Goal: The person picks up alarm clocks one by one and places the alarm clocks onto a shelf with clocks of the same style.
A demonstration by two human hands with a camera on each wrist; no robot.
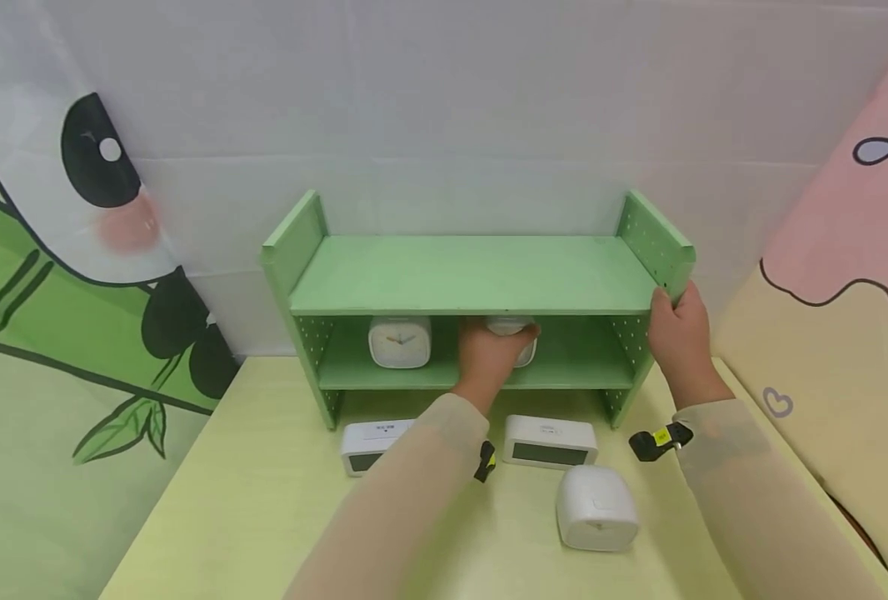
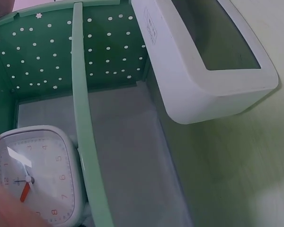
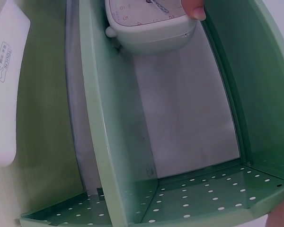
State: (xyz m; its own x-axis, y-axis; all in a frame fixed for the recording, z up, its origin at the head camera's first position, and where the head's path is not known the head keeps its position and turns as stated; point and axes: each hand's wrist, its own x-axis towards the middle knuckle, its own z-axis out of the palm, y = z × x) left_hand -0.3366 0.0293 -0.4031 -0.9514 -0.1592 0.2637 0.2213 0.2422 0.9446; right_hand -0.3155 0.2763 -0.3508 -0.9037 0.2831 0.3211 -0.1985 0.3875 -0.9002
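On the lower board of a green two-tier shelf (image 1: 455,271), my left hand (image 1: 483,357) grips a white square alarm clock (image 2: 49,175) from above. Its dial faces outward, with an orange hand and red numerals, and a small foot (image 3: 110,32) touches the board. In the head view my fingers cover much of this clock. My right hand (image 1: 680,342) holds the front edge of the shelf's perforated right side panel (image 1: 657,242). A second white alarm clock (image 1: 400,342) stands to the left on that same board.
Two white digital clocks with dark screens stand on the table in front of the shelf, one on the left (image 1: 376,432) and one on the right (image 1: 551,437). A rounded white clock (image 1: 597,504) sits nearer me at right. Behind the shelf hangs a pale cloth (image 1: 474,117).
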